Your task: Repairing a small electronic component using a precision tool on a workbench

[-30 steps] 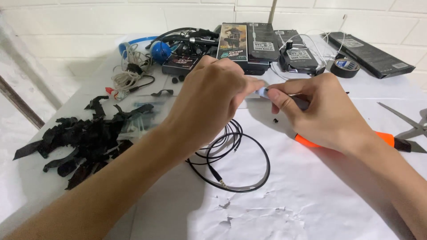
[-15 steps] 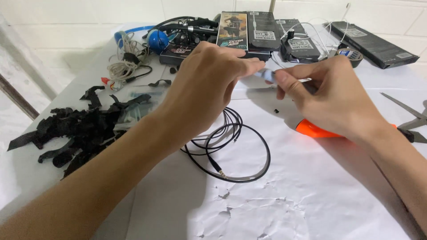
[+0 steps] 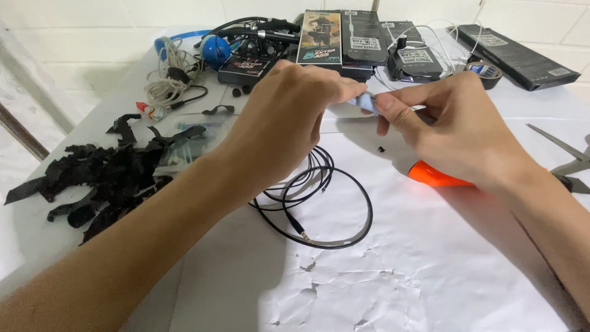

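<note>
Both hands, left hand (image 3: pixel 289 123) and right hand (image 3: pixel 452 132), pinch the small pale-blue plastic piece (image 3: pixel 367 102) right between their fingertips, lying crosswise, equally near.

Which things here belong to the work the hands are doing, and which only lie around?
In hand:
- left hand and right hand, pinching a small pale blue piece between them
- coiled black cable below the hands

Lying about:
- orange handle
- scissors
- black scraps
- tape roll
- flat boxes
- blue headphones
</note>
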